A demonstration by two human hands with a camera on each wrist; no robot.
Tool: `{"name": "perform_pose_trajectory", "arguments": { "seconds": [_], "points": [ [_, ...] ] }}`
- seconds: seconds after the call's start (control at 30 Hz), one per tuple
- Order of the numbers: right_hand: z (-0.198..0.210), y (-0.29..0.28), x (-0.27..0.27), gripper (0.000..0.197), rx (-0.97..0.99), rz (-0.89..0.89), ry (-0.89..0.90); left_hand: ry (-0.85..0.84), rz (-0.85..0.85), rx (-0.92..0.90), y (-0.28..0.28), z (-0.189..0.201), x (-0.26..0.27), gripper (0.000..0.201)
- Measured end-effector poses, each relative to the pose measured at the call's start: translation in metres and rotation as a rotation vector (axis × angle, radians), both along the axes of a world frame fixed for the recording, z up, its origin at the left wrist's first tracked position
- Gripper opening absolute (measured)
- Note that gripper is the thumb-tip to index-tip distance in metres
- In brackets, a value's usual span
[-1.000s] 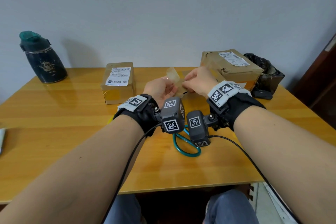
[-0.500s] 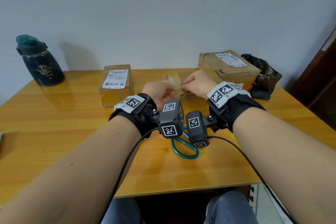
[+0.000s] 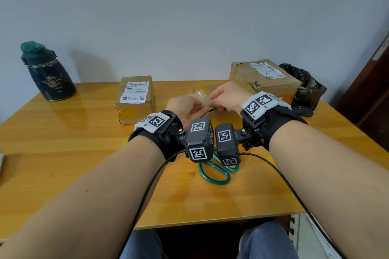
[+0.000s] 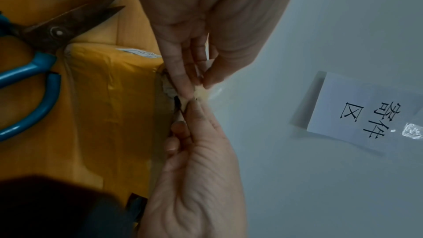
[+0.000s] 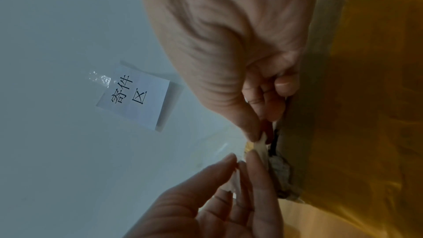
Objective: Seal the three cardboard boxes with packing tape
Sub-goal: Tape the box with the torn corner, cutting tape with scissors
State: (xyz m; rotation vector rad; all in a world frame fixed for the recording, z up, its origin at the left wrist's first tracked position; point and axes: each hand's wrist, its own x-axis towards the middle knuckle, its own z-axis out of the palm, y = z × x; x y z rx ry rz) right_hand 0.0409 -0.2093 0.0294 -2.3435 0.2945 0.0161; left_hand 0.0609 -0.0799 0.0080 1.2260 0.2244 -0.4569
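At frame centre, both the left hand (image 3: 185, 109) and right hand (image 3: 226, 96) pinch a clear tape strip (image 3: 202, 98); keep it taut and unwrinkled before pressing it onto a cardboard box (image 3: 264, 78).

the head view looks forward and down from above the forearms, taking in the whole table (image 3: 63, 153) and wall. both wrist views sit very close, rotated sideways, facing the fingertips; they share the wall note (image 4: 370, 113) (image 5: 135, 95), at right and left respectively.

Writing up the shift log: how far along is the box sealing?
No finished box shows. Left hand and right hand pinch a clear tape strip above the middle box. The small labelled box and large box look untouched; scissors lie unused.
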Motion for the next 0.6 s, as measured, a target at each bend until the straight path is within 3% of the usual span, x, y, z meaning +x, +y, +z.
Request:
{"name": "perform_pose_trajectory", "arguments": {
  "seconds": [0.2,0.43,0.6],
  "points": [
    [-0.0012,-0.004,-0.0014,0.02,0.049,-0.044,-0.005,0.002,0.013,0.006,-0.0011,-0.0011,0.0016,0.009],
    [-0.0044,-0.0037,0.0025,0.008,0.029,-0.062,-0.022,-0.028,-0.013,0.083,-0.0031,0.0013,0.0003,0.01],
    [-0.0071,-0.0058,0.003,0.016,-0.005,-0.076,-0.046,-0.062,-0.036,0.134,-0.0066,0.0037,0.001,0.012]
  ]
}}
